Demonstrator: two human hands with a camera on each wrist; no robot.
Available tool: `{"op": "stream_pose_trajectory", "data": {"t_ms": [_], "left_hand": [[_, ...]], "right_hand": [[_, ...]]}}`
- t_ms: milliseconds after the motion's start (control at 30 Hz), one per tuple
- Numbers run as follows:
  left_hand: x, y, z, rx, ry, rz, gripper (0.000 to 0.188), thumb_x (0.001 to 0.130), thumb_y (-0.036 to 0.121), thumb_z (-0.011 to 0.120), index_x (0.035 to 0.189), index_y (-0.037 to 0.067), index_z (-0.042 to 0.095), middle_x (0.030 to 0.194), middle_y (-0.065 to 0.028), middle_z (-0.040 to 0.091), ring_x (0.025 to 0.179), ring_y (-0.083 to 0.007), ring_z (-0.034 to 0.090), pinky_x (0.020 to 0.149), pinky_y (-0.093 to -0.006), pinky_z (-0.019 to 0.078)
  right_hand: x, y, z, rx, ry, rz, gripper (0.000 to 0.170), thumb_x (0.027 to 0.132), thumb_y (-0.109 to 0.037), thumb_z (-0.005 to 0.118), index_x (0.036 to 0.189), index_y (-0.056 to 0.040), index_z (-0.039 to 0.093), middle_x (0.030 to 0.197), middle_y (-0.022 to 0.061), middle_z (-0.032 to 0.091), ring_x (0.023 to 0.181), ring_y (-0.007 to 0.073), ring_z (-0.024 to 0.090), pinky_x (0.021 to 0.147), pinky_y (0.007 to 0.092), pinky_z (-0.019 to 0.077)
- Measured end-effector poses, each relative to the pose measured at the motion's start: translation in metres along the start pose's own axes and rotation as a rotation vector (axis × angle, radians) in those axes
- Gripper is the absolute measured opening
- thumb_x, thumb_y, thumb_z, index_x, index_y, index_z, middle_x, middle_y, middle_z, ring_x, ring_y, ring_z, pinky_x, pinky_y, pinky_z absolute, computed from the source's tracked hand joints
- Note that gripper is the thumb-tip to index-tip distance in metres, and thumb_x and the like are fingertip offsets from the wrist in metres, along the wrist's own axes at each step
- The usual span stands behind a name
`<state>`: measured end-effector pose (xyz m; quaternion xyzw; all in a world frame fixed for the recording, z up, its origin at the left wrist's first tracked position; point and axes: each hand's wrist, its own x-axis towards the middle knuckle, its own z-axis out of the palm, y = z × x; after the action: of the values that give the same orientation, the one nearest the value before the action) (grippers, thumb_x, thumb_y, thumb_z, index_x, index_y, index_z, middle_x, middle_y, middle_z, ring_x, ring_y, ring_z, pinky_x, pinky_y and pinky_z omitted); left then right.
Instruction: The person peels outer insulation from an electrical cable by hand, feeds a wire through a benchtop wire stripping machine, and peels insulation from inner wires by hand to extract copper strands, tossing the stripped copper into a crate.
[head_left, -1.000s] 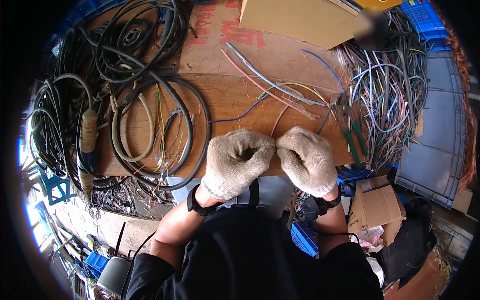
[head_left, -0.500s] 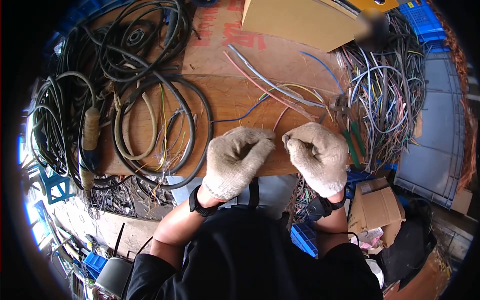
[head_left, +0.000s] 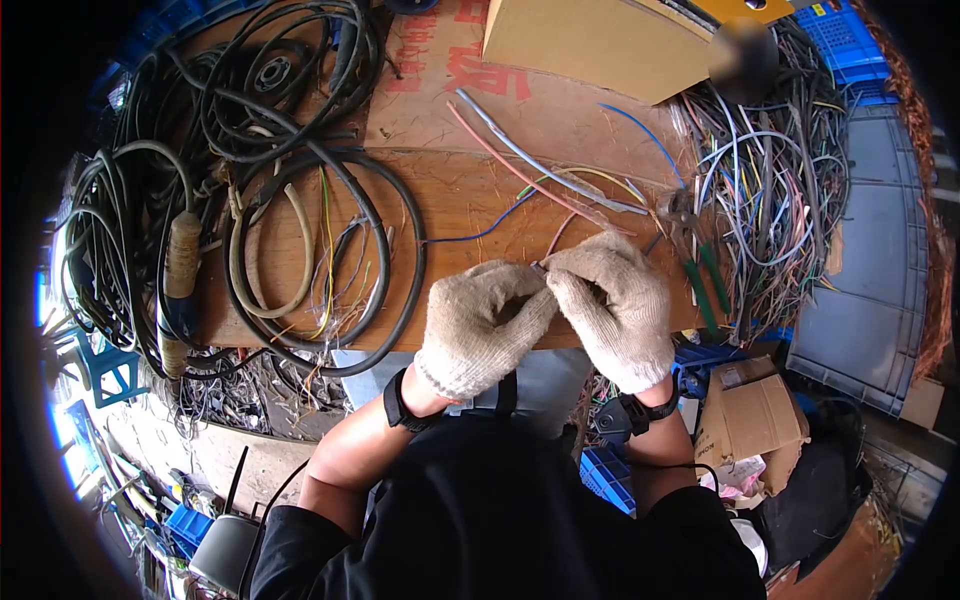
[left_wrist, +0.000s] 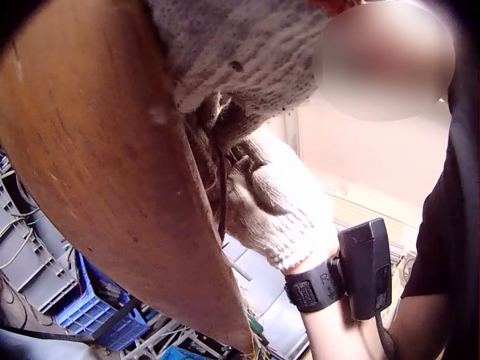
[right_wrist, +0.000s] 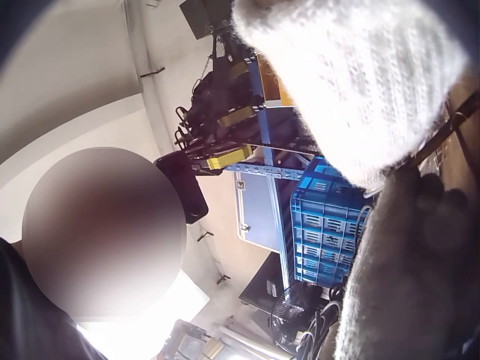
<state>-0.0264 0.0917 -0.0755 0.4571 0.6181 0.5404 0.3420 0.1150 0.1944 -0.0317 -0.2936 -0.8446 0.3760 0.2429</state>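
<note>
Fingers curled, the left hand (head_left: 468, 325) and right hand (head_left: 622, 312) pinch a thin wire (left_wrist: 223, 193), probably light and bendy, best held close to its end.

A cluttered workroom surrounds me. The wooden tabletop (left_wrist: 82, 135) has a pinkish board (head_left: 420, 125) with red lettering across its far part. To its right is a large grey plastic panel (head_left: 850, 270); nearer and lower sits an open cardboard box (head_left: 750, 425). Past a blue metal frame (right_wrist: 278, 217) with blue crates (right_wrist: 326, 217) beside it, pale walls (right_wrist: 165, 45) catch glaring white light.
</note>
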Motion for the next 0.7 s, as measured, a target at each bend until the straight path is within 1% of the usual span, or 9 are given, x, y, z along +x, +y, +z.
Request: {"op": "stream_pose_trajectory", "data": {"t_ms": [67, 133, 167, 200, 333, 367, 467, 633, 700], "left_hand": [[0.001, 0.004, -0.003, -0.001, -0.03, -0.084, 0.014, 0.087, 0.016, 0.074, 0.092, 0.002, 0.074, 0.086, -0.0158, 0.072, 0.078, -0.0275, 0.072, 0.071, -0.0355, 0.0555], [0.002, 0.005, -0.005, -0.043, -0.009, -0.142, 0.015, 0.087, 0.016, 0.074, 0.09, 0.002, 0.074, 0.084, -0.0156, 0.072, 0.076, -0.0261, 0.071, 0.07, -0.0349, 0.0551], [0.002, 0.004, -0.005, -0.085, 0.013, -0.199, 0.016, 0.087, 0.017, 0.074, 0.088, 0.001, 0.073, 0.082, -0.0153, 0.072, 0.074, -0.0247, 0.071, 0.069, -0.0343, 0.0547], [0.002, 0.003, -0.005, -0.117, 0.01, -0.241, 0.016, 0.088, 0.017, 0.074, 0.089, 0.001, 0.074, 0.079, -0.0149, 0.071, 0.071, -0.0231, 0.07, 0.068, -0.0333, 0.054], [0.002, 0.002, -0.004, -0.063, 0.043, -0.168, 0.016, 0.089, 0.017, 0.073, 0.09, 0.001, 0.074, 0.08, -0.0144, 0.071, 0.072, -0.0216, 0.07, 0.069, -0.0327, 0.0538], [0.002, 0.0, -0.003, -0.129, 0.041, -0.178, 0.016, 0.089, 0.016, 0.073, 0.091, 0.001, 0.074, 0.081, -0.0141, 0.072, 0.073, -0.021, 0.07, 0.069, -0.0327, 0.054], [0.002, 0.0, -0.002, -0.195, 0.034, -0.187, 0.015, 0.09, 0.015, 0.072, 0.091, 0.0, 0.074, 0.082, -0.0137, 0.073, 0.075, -0.0202, 0.07, 0.071, -0.0327, 0.0542], [0.002, -0.001, -0.005, -0.204, 0.03, -0.188, 0.015, 0.09, 0.015, 0.072, 0.094, 0.0, 0.075, 0.085, -0.0128, 0.073, 0.077, -0.0178, 0.07, 0.071, -0.032, 0.054], [0.004, 0.003, -0.006, -0.275, 0.055, -0.103, 0.016, 0.091, 0.014, 0.072, 0.098, 0.0, 0.074, 0.084, -0.01, 0.073, 0.077, -0.0155, 0.069, 0.072, -0.0314, 0.054]], "right_hand": [[-0.001, 0.001, 0.0, 0.003, -0.024, -0.018, 0.012, 0.088, -0.005, 0.071, 0.1, -0.0027, 0.072, 0.092, 0.0109, 0.07, 0.081, 0.0246, 0.069, 0.073, 0.0335, 0.0537], [-0.004, 0.004, 0.0, 0.127, 0.084, 0.018, 0.014, 0.09, -0.005, 0.068, 0.103, -0.002, 0.073, 0.096, 0.0119, 0.07, 0.086, 0.0251, 0.068, 0.077, 0.034, 0.0531], [-0.002, 0.01, -0.006, -0.013, 0.071, -0.091, 0.017, 0.091, -0.006, 0.066, 0.106, -0.0011, 0.072, 0.096, 0.0127, 0.069, 0.09, 0.025, 0.067, 0.08, 0.0348, 0.0523], [-0.003, 0.01, -0.008, 0.01, 0.065, -0.053, 0.017, 0.09, -0.007, 0.068, 0.105, -0.0016, 0.072, 0.096, 0.0124, 0.069, 0.089, 0.0252, 0.067, 0.079, 0.0353, 0.0526], [-0.006, 0.005, -0.013, -0.079, -0.024, -0.024, 0.018, 0.082, -0.009, 0.076, 0.099, -0.0043, 0.072, 0.093, 0.0106, 0.07, 0.083, 0.0266, 0.068, 0.077, 0.0375, 0.0535], [-0.006, 0.004, -0.014, -0.08, -0.023, -0.022, 0.018, 0.082, -0.009, 0.076, 0.099, -0.0043, 0.072, 0.093, 0.0106, 0.07, 0.083, 0.0266, 0.068, 0.077, 0.0375, 0.0535], [-0.005, 0.007, -0.012, -0.192, -0.045, -0.133, 0.019, 0.075, -0.009, 0.081, 0.092, -0.0073, 0.071, 0.086, 0.007, 0.069, 0.078, 0.0273, 0.067, 0.073, 0.0385, 0.0536], [-0.006, 0.012, -0.011, -0.152, -0.039, -0.093, 0.018, 0.075, -0.009, 0.08, 0.09, -0.0073, 0.071, 0.085, 0.0073, 0.069, 0.078, 0.0275, 0.067, 0.071, 0.0393, 0.0533], [-0.005, 0.012, -0.012, -0.149, -0.042, -0.081, 0.018, 0.076, -0.009, 0.08, 0.09, -0.0073, 0.071, 0.085, 0.0075, 0.069, 0.078, 0.0278, 0.067, 0.071, 0.0396, 0.0531]]}}
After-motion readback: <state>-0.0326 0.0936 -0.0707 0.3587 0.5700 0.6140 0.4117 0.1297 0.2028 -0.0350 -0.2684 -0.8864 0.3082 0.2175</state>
